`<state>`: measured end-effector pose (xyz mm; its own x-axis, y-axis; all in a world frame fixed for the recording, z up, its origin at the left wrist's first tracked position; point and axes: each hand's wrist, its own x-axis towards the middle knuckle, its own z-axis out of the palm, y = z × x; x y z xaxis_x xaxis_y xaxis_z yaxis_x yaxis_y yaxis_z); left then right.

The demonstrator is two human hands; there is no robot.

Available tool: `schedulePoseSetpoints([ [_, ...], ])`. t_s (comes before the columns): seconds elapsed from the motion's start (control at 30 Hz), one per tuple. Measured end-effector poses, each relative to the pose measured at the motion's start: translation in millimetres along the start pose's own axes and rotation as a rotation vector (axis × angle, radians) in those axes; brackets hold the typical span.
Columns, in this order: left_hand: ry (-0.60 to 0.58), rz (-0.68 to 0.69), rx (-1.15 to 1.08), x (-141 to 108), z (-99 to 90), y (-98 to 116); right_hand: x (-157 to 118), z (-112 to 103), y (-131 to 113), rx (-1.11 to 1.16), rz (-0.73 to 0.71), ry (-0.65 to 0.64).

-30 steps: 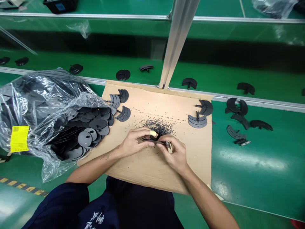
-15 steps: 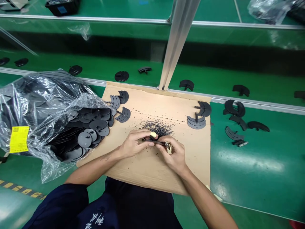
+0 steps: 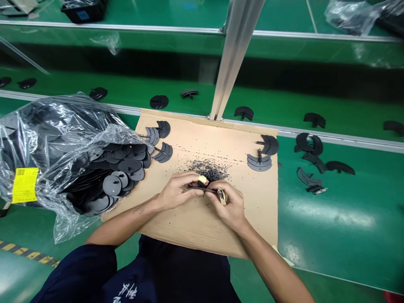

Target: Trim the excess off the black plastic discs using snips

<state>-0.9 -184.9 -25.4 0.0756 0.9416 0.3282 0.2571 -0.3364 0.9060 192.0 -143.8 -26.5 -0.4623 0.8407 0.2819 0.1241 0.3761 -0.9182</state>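
Over the cardboard sheet [image 3: 202, 227], my left hand [image 3: 179, 190] grips one end of a thin black plastic part [image 3: 206, 189]; a pale yellow covering [image 3: 202, 179] wraps one of its fingertips. My right hand [image 3: 229, 203] holds the other end of the part, along with a small tool [image 3: 221, 195] with metal and a pale yellow surface, mostly hidden by the fingers. Just beyond both hands lies a scatter of small black crumbs [image 3: 211, 168]. Curved black parts [image 3: 163, 152] rest at the cardboard's left side, and others [image 3: 259, 162] at its right.
A clear plastic bag [image 3: 63, 126] spills round black discs [image 3: 112, 185] at the left. A metal post [image 3: 235, 59] rises behind the cardboard. More black parts [image 3: 309, 176] lie on the green table at the right, others along the back shelf. A black bin [image 3: 83, 11] stands at upper left.
Both hands keep their grip and have barely moved; the black part looks slightly more level. The pieces on the back shelf appear shifted a little to the left.
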Motion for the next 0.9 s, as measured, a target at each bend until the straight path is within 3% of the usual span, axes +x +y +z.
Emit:
schedulePoseSetpoints([
  [0.23, -0.016, 0.041, 0.045, -0.5, -1.2, 0.9, -0.6, 0.4, 0.3, -0.011, -0.01, -0.01],
  [0.4, 0.051, 0.121, 0.077, -0.5, 0.3, 1.7, -0.8, 1.5, 0.6, -0.003, -0.03, -0.023],
  [0.9, 0.051, 0.112, 0.075, 0.1, 1.9, 3.2, -0.7, 0.5, 0.7, -0.037, -0.069, -0.028],
])
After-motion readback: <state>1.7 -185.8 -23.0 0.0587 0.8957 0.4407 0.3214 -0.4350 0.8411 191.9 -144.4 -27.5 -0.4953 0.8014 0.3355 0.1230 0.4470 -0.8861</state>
